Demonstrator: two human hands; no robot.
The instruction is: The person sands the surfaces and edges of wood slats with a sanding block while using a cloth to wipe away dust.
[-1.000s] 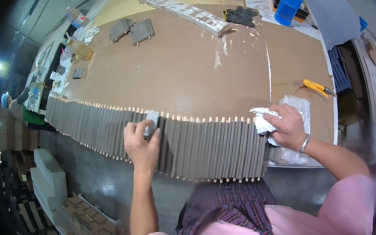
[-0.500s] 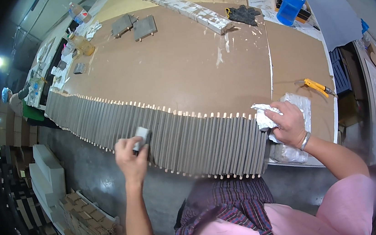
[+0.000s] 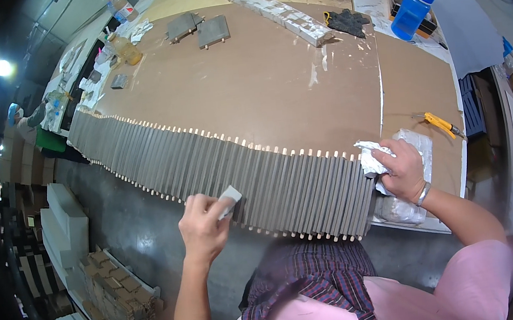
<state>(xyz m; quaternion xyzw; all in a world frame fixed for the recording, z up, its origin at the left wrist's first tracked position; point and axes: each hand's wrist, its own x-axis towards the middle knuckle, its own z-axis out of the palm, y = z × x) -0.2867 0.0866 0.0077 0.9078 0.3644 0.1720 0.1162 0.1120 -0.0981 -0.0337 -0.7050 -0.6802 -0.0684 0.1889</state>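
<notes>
A long row of grey boards [image 3: 297,193], packed edge to edge with pale wooden dowel ends sticking out on both long sides, runs along the table's near edge. Over the row's near side, my left hand [image 3: 204,225] pinches a pale grey sanding block [image 3: 229,200]; whether the block touches the boards I cannot tell. At the row's right end, my right hand [image 3: 402,168] is closed round crumpled white wrapping [image 3: 374,159], which covers a dark block pressed against the last board. A white plastic-wrapped bundle [image 3: 419,146] lies just beyond that hand.
A yellow air blow gun [image 3: 440,123] lies at right. Farther off are a blue bottle [image 3: 414,9], a dark glove [image 3: 348,23], a paint-smeared bar [image 3: 272,11] and grey dowelled panels [image 3: 213,32]. Cardboard stacks [image 3: 120,293] stand on the floor at left; another person [image 3: 30,121] is at far left.
My left hand has moved right along the row with the sanding block. My right hand keeps its hold at the row's end. The whole view has shifted slightly.
</notes>
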